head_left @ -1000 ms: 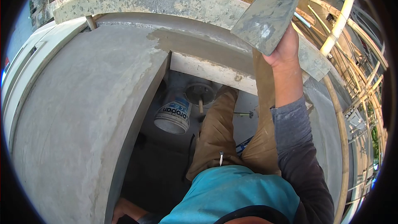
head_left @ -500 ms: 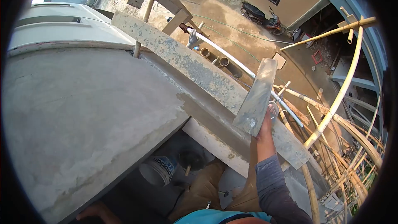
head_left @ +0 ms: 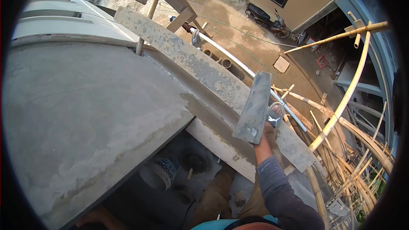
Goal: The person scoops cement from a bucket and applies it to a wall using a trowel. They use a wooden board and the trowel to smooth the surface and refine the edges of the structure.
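While the right hand (head_left: 266, 134) grips a float (head_left: 254, 108) above the ledge (head_left: 85, 102), only a dark wet strip (head_left: 208, 113) at its edge looks freshly worked; the left hand (head_left: 91, 218) beneath it is too hidden to read.

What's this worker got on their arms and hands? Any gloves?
No gloves: the right hand is bare, half hidden by a grey float. The right arm wears a long dark grey sleeve. Only a sliver of the left hand shows, also bare.
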Demonstrator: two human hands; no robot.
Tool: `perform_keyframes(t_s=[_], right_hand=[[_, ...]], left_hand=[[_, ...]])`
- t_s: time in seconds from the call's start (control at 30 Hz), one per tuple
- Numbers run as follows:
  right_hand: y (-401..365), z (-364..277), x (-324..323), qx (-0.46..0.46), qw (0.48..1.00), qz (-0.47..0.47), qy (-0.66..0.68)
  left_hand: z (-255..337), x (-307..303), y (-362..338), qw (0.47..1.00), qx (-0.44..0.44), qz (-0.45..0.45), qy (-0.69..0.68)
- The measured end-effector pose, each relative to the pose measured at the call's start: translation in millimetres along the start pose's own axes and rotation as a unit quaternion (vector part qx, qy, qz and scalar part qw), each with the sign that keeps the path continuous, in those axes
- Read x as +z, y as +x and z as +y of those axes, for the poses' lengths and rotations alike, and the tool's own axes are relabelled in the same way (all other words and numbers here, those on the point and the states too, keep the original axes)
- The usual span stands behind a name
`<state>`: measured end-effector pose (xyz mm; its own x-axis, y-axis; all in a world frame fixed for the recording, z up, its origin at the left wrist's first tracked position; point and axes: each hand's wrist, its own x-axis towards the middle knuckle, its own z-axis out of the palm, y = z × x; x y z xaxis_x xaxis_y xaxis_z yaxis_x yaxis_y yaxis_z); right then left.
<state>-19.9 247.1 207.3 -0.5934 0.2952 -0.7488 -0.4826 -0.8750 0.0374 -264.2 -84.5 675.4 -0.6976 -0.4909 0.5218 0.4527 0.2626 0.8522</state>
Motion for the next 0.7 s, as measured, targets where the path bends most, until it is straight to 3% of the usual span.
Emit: perform_keyframes(t_s=[0.07,0.1,0.17,0.3,0.37,0.43,0.5,0.53,0.57,0.6,0.63,0.67,0.7], right_hand=[[-2,9,-5,0.058,0.992,0.053,-0.102],[-2,11,9,0.044,0.991,0.058,-0.111],[-30,23,33,-0.032,0.949,0.072,-0.304],[-75,44,-12,0.018,0.955,0.087,-0.282],[-83,58,-54,0.018,0.933,0.077,-0.352],[-128,85,-33,0.035,0.927,0.103,-0.359],[-160,104,-19,0.052,0.919,0.129,-0.369],[-173,112,-21,0.070,0.909,0.158,-0.378],[-188,123,-25,0.097,0.896,0.187,-0.391],[-204,127,-21,0.132,0.873,0.204,-0.424],[-204,130,-35,0.137,0.882,0.186,-0.412],[-200,129,-50,0.157,0.871,0.174,-0.431],[-205,130,-49,0.159,0.872,0.149,-0.439]], left_hand=[[-3,6,-7,0.999,0.037,-0.018,0.018],[-5,7,-10,0.999,0.046,-0.025,0.015],[-4,7,-12,0.997,0.062,-0.043,0.019],[-7,-3,1,0.995,0.067,-0.078,0.004],[-11,-7,4,0.993,0.064,-0.094,-0.009],[-14,-5,1,0.996,0.026,-0.069,-0.048],[-15,-10,-1,0.993,0.048,-0.109,-0.003],[-27,-22,3,0.996,0.007,-0.085,-0.007],[-37,-28,6,0.988,0.102,-0.076,0.090],[-44,-38,10,0.974,0.148,-0.091,0.148],[-55,-48,19,0.966,0.193,-0.133,0.106],[-26,-36,15,0.967,0.198,-0.161,0.008],[-25,-56,25,0.956,0.148,-0.252,-0.004]])
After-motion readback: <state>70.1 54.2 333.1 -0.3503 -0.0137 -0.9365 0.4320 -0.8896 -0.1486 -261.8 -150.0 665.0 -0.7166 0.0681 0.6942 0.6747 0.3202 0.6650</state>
